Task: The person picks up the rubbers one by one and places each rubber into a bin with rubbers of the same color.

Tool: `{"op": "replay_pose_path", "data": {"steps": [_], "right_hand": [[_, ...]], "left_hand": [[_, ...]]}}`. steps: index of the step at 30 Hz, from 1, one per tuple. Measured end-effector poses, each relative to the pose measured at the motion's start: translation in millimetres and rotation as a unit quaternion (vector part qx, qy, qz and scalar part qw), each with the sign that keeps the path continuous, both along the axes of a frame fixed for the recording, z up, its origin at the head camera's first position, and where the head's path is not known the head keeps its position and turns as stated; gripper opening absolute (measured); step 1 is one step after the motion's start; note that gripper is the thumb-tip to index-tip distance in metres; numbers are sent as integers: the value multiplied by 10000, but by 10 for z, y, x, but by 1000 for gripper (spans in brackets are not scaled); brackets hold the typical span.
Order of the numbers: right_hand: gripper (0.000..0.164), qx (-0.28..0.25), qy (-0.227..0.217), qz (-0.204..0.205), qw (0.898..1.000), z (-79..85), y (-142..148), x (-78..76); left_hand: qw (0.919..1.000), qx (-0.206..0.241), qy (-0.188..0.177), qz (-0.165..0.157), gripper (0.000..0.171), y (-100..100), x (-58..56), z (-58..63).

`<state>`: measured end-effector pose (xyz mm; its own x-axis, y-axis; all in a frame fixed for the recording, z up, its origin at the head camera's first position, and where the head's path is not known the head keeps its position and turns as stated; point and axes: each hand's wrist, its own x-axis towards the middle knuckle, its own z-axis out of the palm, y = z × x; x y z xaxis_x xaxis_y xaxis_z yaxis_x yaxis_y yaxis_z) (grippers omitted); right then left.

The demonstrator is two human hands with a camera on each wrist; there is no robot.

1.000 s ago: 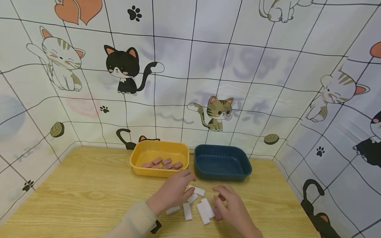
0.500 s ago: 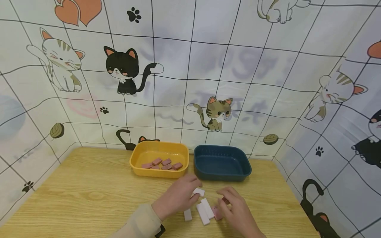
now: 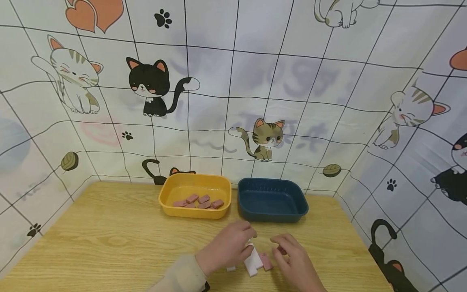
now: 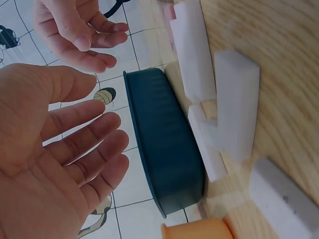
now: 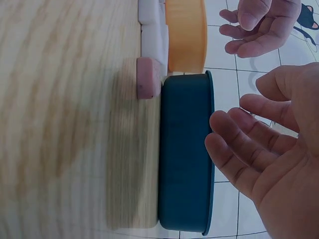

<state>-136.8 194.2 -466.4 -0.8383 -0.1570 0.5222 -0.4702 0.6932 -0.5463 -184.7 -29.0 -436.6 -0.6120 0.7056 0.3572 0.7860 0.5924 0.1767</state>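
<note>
My left hand (image 3: 227, 248) hovers over white rectangular blocks (image 3: 251, 261) on the table and hides some of them. In the left wrist view its relaxed fingers hold nothing, with several white blocks (image 4: 237, 104) lying beyond them on the wood. To the right, my right hand (image 3: 297, 261) is loosely bent beside a lone pink block (image 3: 266, 262), which lies against the white ones. The right wrist view shows that hand (image 5: 269, 144) holding nothing, apart from the pink block (image 5: 148, 78).
Behind the hands, a yellow bin (image 3: 195, 211) contains several pink blocks (image 3: 203, 198). A dark blue bin (image 3: 273, 215) stands beside it on the right. Cat-print cloth (image 3: 211, 105) forms the back and sides around the wooden table (image 3: 120, 235).
My left hand has moved right and toward me, covering more of the white blocks. My right hand has shifted slightly right, leaving the pink block in fuller view.
</note>
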Motion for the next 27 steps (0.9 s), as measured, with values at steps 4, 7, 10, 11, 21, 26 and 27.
{"op": "replay_pose_path", "data": {"steps": [4,7,10,11,21,26,27], "right_hand": [[27,-42,-156,-51,9999,11,24,33],[23,-156,-501,-79,9986,31,43,50],[21,-255,-830,-155,9961,42,64,54],[21,-243,-865,-179,9958,39,76,56],[19,-105,-1463,-277,9888,27,168,82],[17,-63,-1672,-289,9855,31,199,96],[16,-38,-1609,-262,9866,26,204,101]], "left_hand": [[9999,-39,69,-139,17,52,33,-18],[9998,-128,-26,-168,18,90,55,-19],[9997,-186,-46,-181,18,132,66,-31],[9996,-199,-35,-206,18,149,69,-38],[9971,-213,420,-602,7,282,64,-165],[9965,-273,539,-579,8,323,78,-199],[9965,-302,547,-553,9,330,79,-210]]}}
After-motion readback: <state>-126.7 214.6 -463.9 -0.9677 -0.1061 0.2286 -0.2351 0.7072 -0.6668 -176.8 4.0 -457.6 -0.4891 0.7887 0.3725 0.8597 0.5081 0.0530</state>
